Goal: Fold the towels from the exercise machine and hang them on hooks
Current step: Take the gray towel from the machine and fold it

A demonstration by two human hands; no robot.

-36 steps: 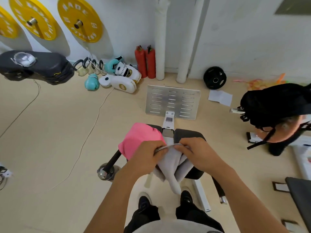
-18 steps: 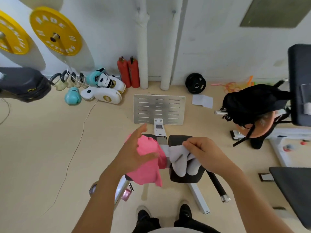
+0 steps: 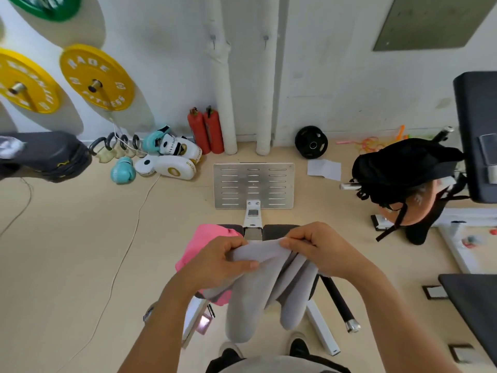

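Note:
A grey towel (image 3: 271, 289) hangs in long folds in front of me, held up by both hands at its top edge. My left hand (image 3: 217, 261) grips the left end, thumb over the cloth. My right hand (image 3: 320, 249) pinches the right end with curled fingers. A pink towel (image 3: 208, 235) lies draped over the left black pad of the exercise machine (image 3: 252, 211), mostly behind my left hand. Two small hooks (image 3: 213, 39) sit on the white wall above the pipes.
The machine's metal footplate (image 3: 252, 185) lies ahead on the floor. Boxing gloves and pads (image 3: 166, 160), two red extinguishers (image 3: 205, 130), a black weight plate (image 3: 311, 142) line the wall. A black backpack (image 3: 403, 168) sits right, a black bench (image 3: 473, 300) lower right.
My left hand came off the pink towel and took hold of the grey towel's left end. Both hands lifted the grey towel off the pad, so it now hangs between them.

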